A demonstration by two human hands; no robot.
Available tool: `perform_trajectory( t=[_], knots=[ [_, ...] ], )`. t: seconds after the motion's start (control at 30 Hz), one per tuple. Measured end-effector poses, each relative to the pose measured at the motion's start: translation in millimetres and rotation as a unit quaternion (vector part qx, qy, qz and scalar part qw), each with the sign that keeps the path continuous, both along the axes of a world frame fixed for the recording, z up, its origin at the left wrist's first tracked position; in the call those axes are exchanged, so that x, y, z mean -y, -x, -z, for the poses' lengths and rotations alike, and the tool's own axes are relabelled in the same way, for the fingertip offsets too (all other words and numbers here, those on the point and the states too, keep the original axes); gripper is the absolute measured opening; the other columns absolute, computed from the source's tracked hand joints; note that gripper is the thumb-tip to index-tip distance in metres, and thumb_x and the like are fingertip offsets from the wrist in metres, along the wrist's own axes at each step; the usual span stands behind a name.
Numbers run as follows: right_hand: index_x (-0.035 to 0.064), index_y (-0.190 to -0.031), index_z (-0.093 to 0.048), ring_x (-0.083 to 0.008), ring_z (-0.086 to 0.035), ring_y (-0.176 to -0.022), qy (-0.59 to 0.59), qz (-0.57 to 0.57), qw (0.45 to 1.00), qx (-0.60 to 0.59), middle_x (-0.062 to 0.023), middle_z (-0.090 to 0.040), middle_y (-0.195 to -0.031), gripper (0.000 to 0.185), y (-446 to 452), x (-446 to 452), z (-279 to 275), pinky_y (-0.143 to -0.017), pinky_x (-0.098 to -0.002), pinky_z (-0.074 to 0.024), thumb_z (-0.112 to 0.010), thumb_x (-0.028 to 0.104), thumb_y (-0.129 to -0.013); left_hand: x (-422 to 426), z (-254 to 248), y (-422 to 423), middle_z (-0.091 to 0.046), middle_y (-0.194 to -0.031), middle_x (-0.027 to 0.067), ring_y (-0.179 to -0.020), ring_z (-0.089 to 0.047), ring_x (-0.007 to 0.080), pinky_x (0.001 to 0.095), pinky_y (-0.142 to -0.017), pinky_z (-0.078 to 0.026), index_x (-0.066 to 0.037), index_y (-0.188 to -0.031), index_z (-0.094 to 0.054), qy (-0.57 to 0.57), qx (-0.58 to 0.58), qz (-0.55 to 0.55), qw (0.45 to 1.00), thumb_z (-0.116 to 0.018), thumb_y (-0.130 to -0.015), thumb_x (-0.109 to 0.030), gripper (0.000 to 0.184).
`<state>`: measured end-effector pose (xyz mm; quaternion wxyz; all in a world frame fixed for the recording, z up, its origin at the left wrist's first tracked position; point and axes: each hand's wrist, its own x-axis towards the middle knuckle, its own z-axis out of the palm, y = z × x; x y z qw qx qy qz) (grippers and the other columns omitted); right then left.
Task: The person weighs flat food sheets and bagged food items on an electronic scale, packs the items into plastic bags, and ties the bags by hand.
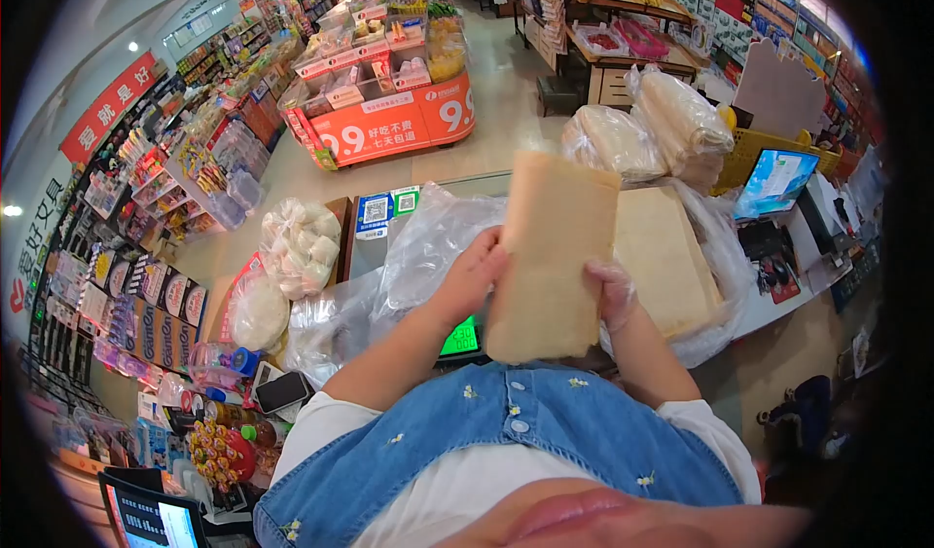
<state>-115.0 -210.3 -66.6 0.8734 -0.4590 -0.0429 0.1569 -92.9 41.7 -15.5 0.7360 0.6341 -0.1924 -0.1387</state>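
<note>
The left hand [477, 274] and right hand [611, 293] grasp the tan stack [555, 256] by opposite sides, probably to keep it flat. It is above the counter, its lower edge near the denim top [516, 402]. The tan pile [662, 256] crowds its right; forward looks more open.

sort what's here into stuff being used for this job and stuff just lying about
Likely in use:
- sheet stack, held by left hand and right hand
- opened bag of sheets
- clear plastic bags
- green scale display

Likely lying about:
- black phone
- bagged white items
- computer screen
</note>
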Motion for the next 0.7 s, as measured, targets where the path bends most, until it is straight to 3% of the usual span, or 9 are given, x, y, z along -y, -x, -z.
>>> perform_trajectory(
  t=[0.07,0.17,0.23,0.3,0.37,0.5,0.57,0.63,0.7],
  knots=[
    [-0.0034,-0.126,-0.049,-0.0306,-0.061,-0.107,-0.251,-0.013,0.968,-0.006,-0.0183,-0.059,-0.121,0.056,11.5,-1.4,4.8,-0.092,-0.0451,-0.0503,-0.067,0.015,-0.077,-6.2,2.8,-6.6,-0.054,-0.124,0.0138,-0.115,-0.052,0.0235,0.0355,-0.097,-0.040,-0.001,-0.133,-0.041,-0.039,0.046,0.045,0.997,-0.049,-0.094,-0.035,0.053],
    [-0.0035,-0.128,-0.048,-0.0333,-0.060,-0.107,-0.378,-0.027,0.925,0.035,-0.0200,-0.057,-0.123,0.055,6.4,12.3,49.9,-0.091,-0.0479,-0.0509,-0.063,0.019,-0.081,-22.8,46.3,-25.3,-0.050,-0.133,0.0143,-0.123,-0.048,0.0282,0.0400,-0.104,-0.035,-0.006,-0.137,-0.042,-0.245,0.217,0.061,0.943,-0.040,-0.096,-0.046,0.057],
    [-0.0002,-0.131,-0.047,-0.0326,-0.061,-0.105,-0.394,-0.063,0.915,0.053,-0.0172,-0.057,-0.124,0.053,-8.1,35.8,101.0,-0.088,-0.0471,-0.0519,-0.059,0.023,-0.085,-31.4,87.2,-26.0,-0.040,-0.143,0.0139,-0.131,-0.039,0.0290,0.0495,-0.105,-0.033,-0.011,-0.139,-0.041,-0.606,0.252,0.073,0.751,-0.038,-0.098,-0.040,0.051],
    [0.0031,-0.133,-0.047,-0.0319,-0.062,-0.102,-0.412,-0.096,0.903,0.075,-0.0144,-0.057,-0.125,0.051,0.1,26.0,73.5,-0.086,-0.0463,-0.0530,-0.056,0.026,-0.089,-34.8,107.6,-26.4,-0.032,-0.149,0.0134,-0.137,-0.030,0.0300,0.0544,-0.107,-0.029,-0.013,-0.141,-0.039,-0.621,0.296,0.024,0.726,-0.038,-0.096,-0.044,0.055],
    [0.0146,-0.142,-0.037,-0.0284,-0.062,-0.101,-0.490,-0.110,0.862,0.067,-0.0141,-0.059,-0.120,0.052,18.5,10.9,18.0,-0.080,-0.0389,-0.0498,-0.046,0.037,-0.097,-31.1,108.5,-45.8,-0.028,-0.151,0.0131,-0.139,-0.028,0.0294,0.0557,-0.108,-0.027,-0.014,-0.143,-0.035,-0.677,0.212,-0.082,0.700,-0.040,-0.095,-0.047,0.059],
    [0.0237,-0.141,-0.038,-0.0224,-0.061,-0.092,-0.444,-0.078,0.890,0.063,-0.0046,-0.059,-0.118,0.048,23.7,9.2,1.3,-0.077,-0.0390,-0.0529,-0.046,0.038,-0.096,-55.0,77.1,-93.8,-0.031,-0.150,0.0130,-0.136,-0.034,0.0322,0.0594,-0.106,-0.027,-0.013,-0.140,-0.042,-0.686,0.062,-0.146,0.710,-0.041,-0.093,-0.050,0.060],
    [0.0214,-0.141,-0.037,-0.0231,-0.061,-0.093,-0.458,-0.054,0.887,0.013,-0.0067,-0.059,-0.119,0.048,41.8,0.3,-18.6,-0.077,-0.0377,-0.0528,-0.046,0.036,-0.096,-82.0,88.9,-137.5,-0.047,-0.139,0.0155,-0.127,-0.044,0.0328,0.0532,-0.105,-0.031,-0.010,-0.129,-0.053,-0.632,-0.005,-0.128,0.765,-0.040,-0.094,-0.047,0.053],
    [0.0191,-0.142,-0.036,-0.0237,-0.062,-0.094,-0.473,-0.022,0.879,-0.050,-0.0088,-0.058,-0.120,0.049,55.7,-1.9,-24.1,-0.078,-0.0364,-0.0527,-0.046,0.035,-0.097,-130.1,127.8,-167.8,-0.057,-0.126,0.0169,-0.120,-0.052,0.0315,0.0438,-0.102,-0.036,-0.008,-0.123,-0.057,-0.491,0.222,-0.181,0.822,-0.040,-0.094,-0.046,0.051],
    [0.0166,-0.142,-0.035,-0.0246,-0.062,-0.097,-0.475,-0.035,0.879,-0.027,-0.0101,-0.059,-0.120,0.050,56.2,5.9,-18.2,-0.078,-0.0357,-0.0525,-0.045,0.035,-0.097,-142.1,84.5,-118.7,-0.062,-0.117,0.0155,-0.112,-0.057,0.0287,0.0355,-0.098,-0.040,-0.008,-0.122,-0.058,-0.414,0.184,-0.325,0.830,-0.048,-0.093,-0.040,0.044]
  ],
)
